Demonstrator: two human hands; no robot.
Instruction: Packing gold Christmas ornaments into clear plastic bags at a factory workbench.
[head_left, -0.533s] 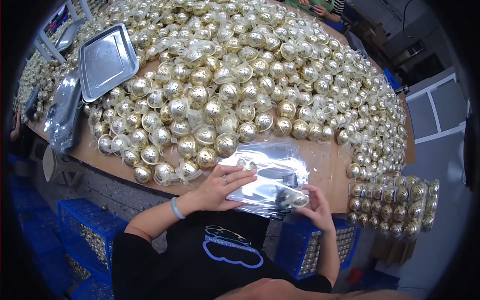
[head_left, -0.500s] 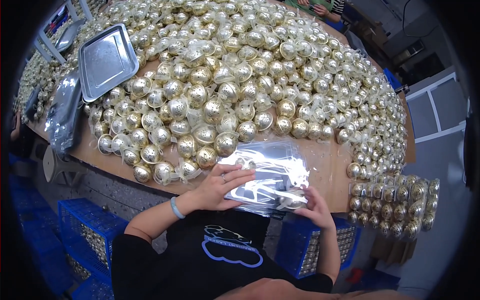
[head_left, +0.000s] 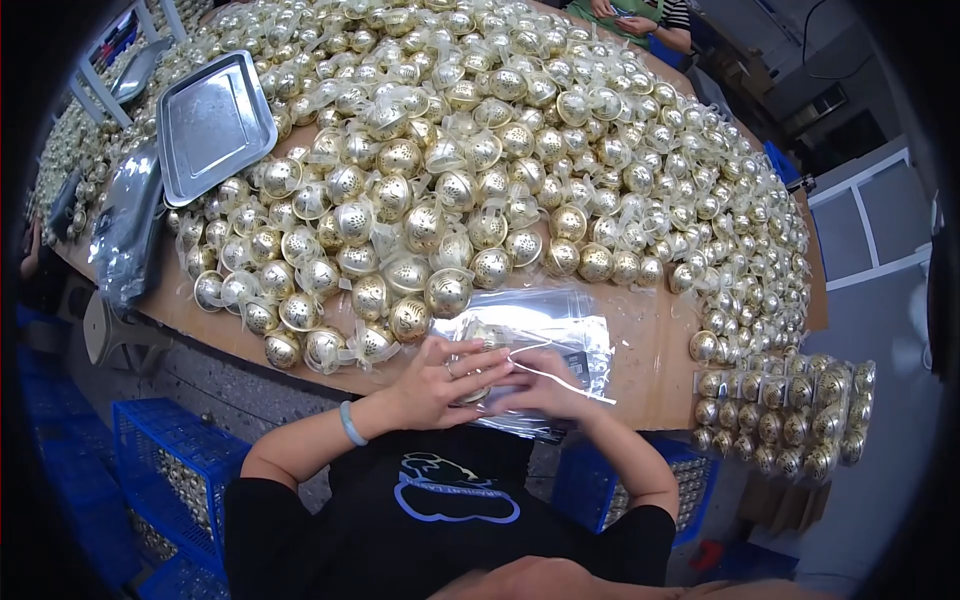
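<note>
A stack of clear plastic bags (head_left: 590, 335) lies at the table's near edge. My left hand (head_left: 440, 382) rests over the stack, its fingers stretched out to the right. Around those fingers, gold perforated balls (head_left: 488, 336) show in part, at or inside the top bag. My right hand (head_left: 548, 386) is right beside it, pointing left, with its fingertips partly hidden at the left hand's fingers; what it holds, if anything, is hidden. A thin white strip, perhaps a bag edge or glare, runs over the right hand.
Many gold balls in pale sheer wraps (head_left: 400, 160) cover the table. A metal tray (head_left: 215, 130) lies at the left beside more plastic bags (head_left: 128, 230). Packed balls (head_left: 785, 410) stand at the right edge. Blue crates (head_left: 165, 425) are below. Another person's hands (head_left: 632, 20) are across the table.
My right hand has moved left from the bags' right side to meet my left hand. The gold ball it touched there no longer shows at that spot. My left hand stays nearly in place.
</note>
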